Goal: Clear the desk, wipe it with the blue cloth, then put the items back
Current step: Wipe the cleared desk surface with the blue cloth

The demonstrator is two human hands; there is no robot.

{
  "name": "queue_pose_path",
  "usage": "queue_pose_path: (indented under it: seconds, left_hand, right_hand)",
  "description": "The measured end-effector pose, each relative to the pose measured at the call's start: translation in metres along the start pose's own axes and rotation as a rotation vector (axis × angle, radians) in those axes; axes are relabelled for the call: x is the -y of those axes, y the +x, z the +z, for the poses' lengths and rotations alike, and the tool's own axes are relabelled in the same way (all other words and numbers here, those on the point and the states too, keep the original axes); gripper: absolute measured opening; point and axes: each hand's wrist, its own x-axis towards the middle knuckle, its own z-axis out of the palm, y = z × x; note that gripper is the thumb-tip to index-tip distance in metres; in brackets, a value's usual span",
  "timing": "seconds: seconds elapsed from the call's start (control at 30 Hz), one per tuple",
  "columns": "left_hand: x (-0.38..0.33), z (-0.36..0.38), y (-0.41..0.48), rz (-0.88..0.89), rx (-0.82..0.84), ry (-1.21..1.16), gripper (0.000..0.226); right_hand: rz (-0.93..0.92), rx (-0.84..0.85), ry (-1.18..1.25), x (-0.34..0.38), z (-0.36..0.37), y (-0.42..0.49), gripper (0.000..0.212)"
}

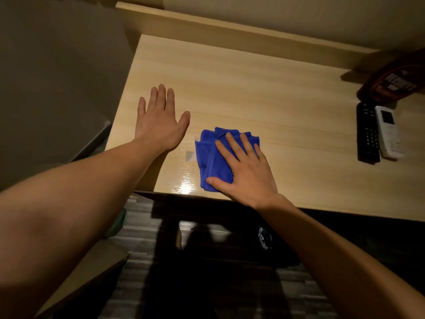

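A folded blue cloth (210,155) lies on the light wooden desk (264,93) near its front edge. My right hand (246,171) presses flat on the cloth with straight, spread fingers, covering its right half. My left hand (159,118) lies flat on the bare desk to the left of the cloth, fingers straight, holding nothing. At the desk's right side lie a black remote (367,134) and a white remote (389,132) side by side, with a dark brown packet (393,82) just behind them.
A raised wooden ledge (230,26) runs along the back of the desk. A wall closes off the left side (57,88). Dark floor and a shadowed stool shape (207,226) sit below the front edge.
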Motion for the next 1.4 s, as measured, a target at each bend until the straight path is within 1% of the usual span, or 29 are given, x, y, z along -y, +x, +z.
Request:
queue_pose_path:
  seconds: [0.1, 0.17, 0.27, 0.33, 0.4, 0.5, 0.57, 0.63, 0.7, 0.77, 0.87, 0.93, 1.17, 1.27, 1.4]
  left_hand:
    - [0.002, 0.0, 0.0, 0.006, 0.0, -0.002, 0.084]
    - [0.003, 0.0, 0.0, 0.014, -0.002, -0.004, 0.085]
    - [0.004, 0.001, 0.0, 0.026, 0.015, -0.003, 0.084]
    - [0.004, 0.0, -0.001, 0.032, 0.0, -0.021, 0.081]
    - [0.0, -0.002, -0.006, 0.056, -0.063, -0.069, 0.074]
    - [-0.027, -0.006, -0.013, 0.109, -0.135, -0.195, 0.068]
    - [-0.057, -0.009, -0.01, 0.171, -0.121, -0.235, 0.068]
    - [-0.084, -0.006, -0.002, 0.203, -0.082, -0.234, 0.069]
    - [-0.1, 0.004, 0.003, 0.176, -0.032, -0.194, 0.07]
    - [-0.104, 0.017, 0.004, 0.138, -0.01, -0.11, 0.073]
    - [-0.104, 0.026, 0.006, 0.124, -0.014, -0.085, 0.077]
    - [-0.105, 0.026, 0.007, 0.12, -0.013, -0.084, 0.077]
    - [-0.107, 0.023, 0.011, 0.088, 0.021, -0.064, 0.077]
    - [-0.107, 0.024, 0.013, 0.087, 0.025, -0.07, 0.077]
    - [-0.108, 0.022, 0.015, 0.09, 0.049, -0.062, 0.077]
  right_hand:
    - [-0.017, 0.015, 0.009, 0.003, 0.005, -0.02, 0.095]
    - [-0.034, -0.014, 0.013, 0.004, 0.012, -0.034, 0.089]
    - [-0.1, -0.122, 0.051, 0.001, 0.024, -0.054, 0.071]
    - [-0.162, -0.181, 0.117, -0.004, 0.029, -0.065, 0.06]
    - [-0.173, -0.196, 0.254, -0.008, 0.028, -0.071, 0.053]
    - [-0.02, -0.145, 0.599, -0.012, 0.007, -0.071, 0.048]
    - [0.05, -0.186, 0.693, -0.022, -0.013, -0.063, 0.046]
    - [0.055, -0.28, 0.669, -0.039, -0.034, -0.046, 0.042]
    - [0.063, -0.372, 0.602, -0.059, -0.05, -0.019, 0.04]
    - [0.098, -0.397, 0.52, -0.083, -0.056, 0.016, 0.04]
    - [0.129, -0.336, 0.368, -0.112, -0.06, 0.069, 0.048]
    - [0.136, -0.303, 0.295, -0.121, -0.065, 0.102, 0.05]
    - [0.116, -0.243, 0.132, -0.136, -0.075, 0.199, 0.054]
    - [0.147, -0.155, 0.06, -0.148, -0.074, 0.223, 0.064]
    - [0.166, -0.053, 0.016, -0.155, -0.07, 0.227, 0.079]
